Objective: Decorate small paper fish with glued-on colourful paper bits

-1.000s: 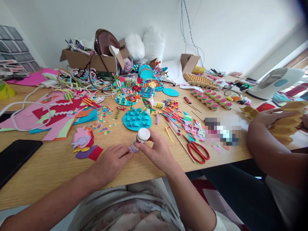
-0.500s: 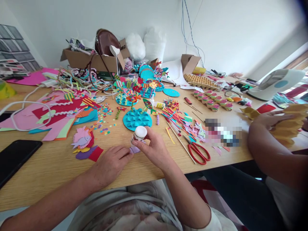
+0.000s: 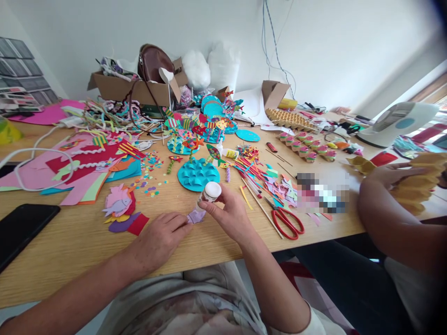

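My right hand (image 3: pixel 230 211) is closed around a white glue stick (image 3: pixel 206 197), tilted, with its broad white end up. Its lower end is over a light purple paper cutout (image 3: pixel 196 216) on the table. My left hand (image 3: pixel 165 239) holds the cutout's left edge down with its fingertips; they cover part of it. Just beyond the glue stick lies a round turquoise base (image 3: pixel 198 175) with raised paper scales and small paper fish on stems. A pile of fish-shaped paper cutouts (image 3: pixel 120 204) lies left of my hands.
Red-handled scissors (image 3: pixel 288 223) and a wooden stick (image 3: pixel 261 207) lie at right, beside paper scraps (image 3: pixel 282 190). A black phone (image 3: pixel 26 232) rests at left. At far right, another person's arm (image 3: pixel 387 209) reaches around yellow egg-carton material (image 3: pixel 419 184).
My right hand has moved the glue stick slightly right along the purple cutout, showing more of the paper. My left hand stays in place, holding it down.
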